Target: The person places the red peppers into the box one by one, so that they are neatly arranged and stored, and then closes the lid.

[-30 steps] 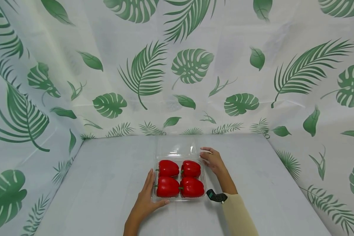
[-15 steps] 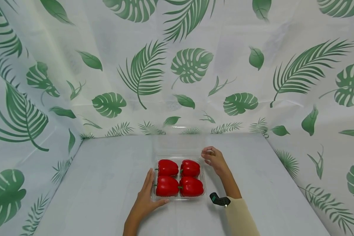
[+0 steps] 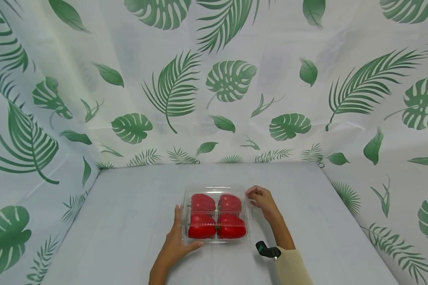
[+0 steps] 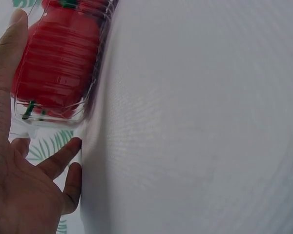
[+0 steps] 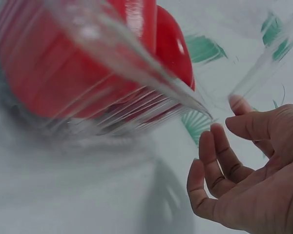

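Observation:
A clear plastic clamshell box (image 3: 217,240) on the table holds several red bell peppers (image 3: 232,227) with green stems. Its clear lid (image 3: 214,213) leans forward over them, partly lowered. My left hand (image 3: 174,239) lies spread along the box's left side, thumb at the front left corner. In the left wrist view its thumb (image 4: 12,53) lies along the box. At the back right corner is my right hand (image 3: 265,202), fingers loosely bent. In the right wrist view the index fingertip (image 5: 238,103) is right at a clear plastic edge, with the thumb beside it.
The box stands on a white table (image 3: 128,213). A white curtain (image 3: 249,39) printed with green leaves encloses the back and sides. A black device (image 3: 267,250) sits at the right wrist, by a cream sleeve (image 3: 292,265).
The lid has swung from lying back, through upright, to leaning forward over the peppers. My right hand has shifted slightly right and nearer; my left hand stays at the box.

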Demonstrator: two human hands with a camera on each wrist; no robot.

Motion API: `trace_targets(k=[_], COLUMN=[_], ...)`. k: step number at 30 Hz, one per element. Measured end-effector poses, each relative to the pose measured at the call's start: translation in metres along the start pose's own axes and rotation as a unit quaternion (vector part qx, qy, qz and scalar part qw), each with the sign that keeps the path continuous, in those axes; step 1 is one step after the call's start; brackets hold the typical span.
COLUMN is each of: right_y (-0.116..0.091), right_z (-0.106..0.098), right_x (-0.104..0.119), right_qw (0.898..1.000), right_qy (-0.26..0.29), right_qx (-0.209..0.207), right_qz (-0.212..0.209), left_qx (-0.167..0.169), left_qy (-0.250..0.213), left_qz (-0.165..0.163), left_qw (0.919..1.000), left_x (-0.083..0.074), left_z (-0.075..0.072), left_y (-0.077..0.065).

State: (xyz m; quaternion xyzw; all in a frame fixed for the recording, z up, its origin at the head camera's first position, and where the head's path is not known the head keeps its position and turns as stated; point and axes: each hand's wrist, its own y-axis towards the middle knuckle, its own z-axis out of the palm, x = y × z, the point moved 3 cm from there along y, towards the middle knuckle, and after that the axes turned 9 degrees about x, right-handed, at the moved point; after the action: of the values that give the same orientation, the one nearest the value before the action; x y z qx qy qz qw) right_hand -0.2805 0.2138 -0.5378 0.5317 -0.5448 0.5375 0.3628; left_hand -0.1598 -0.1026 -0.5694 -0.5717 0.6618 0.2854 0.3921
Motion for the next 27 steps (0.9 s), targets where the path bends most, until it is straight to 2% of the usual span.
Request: trace_targets(k=[7,12,19,24,27], right_y=[-0.012,-0.025,-0.048,-0.071,-0.085], right_z=[0.003,0.006,0.013,0.015,0.015], right_x=[-0.004,-0.004,-0.006,-0.012,-0.015], right_qw=[1.0,1.0,0.997,0.994,0.993], right_qy=[0.0,-0.02,-0.063,-0.057,-0.043], right_qx=[-0.005,0.003,0.044,0.084,0.103], right_qz=[0.004,-0.002,-0.028,-0.041,-0.03], left_qx=[-0.008,-0.008,0.0,0.007,0.007], left_qy=[-0.015,-0.034,-0.035,-0.032,-0.028], left_qz=[0.032,0.045,0.045,0.038,0.036], left_qw=[0.9994,0.9984,0.9984,0.9988,0.999], left_x=[0.003,0.007,0.006,0.006,0.006], left_z=[-0.002,-0.005,-0.006,-0.007,-0.007], left_y=[-0.004,-0.006,-0.006,-0.007,-0.008])
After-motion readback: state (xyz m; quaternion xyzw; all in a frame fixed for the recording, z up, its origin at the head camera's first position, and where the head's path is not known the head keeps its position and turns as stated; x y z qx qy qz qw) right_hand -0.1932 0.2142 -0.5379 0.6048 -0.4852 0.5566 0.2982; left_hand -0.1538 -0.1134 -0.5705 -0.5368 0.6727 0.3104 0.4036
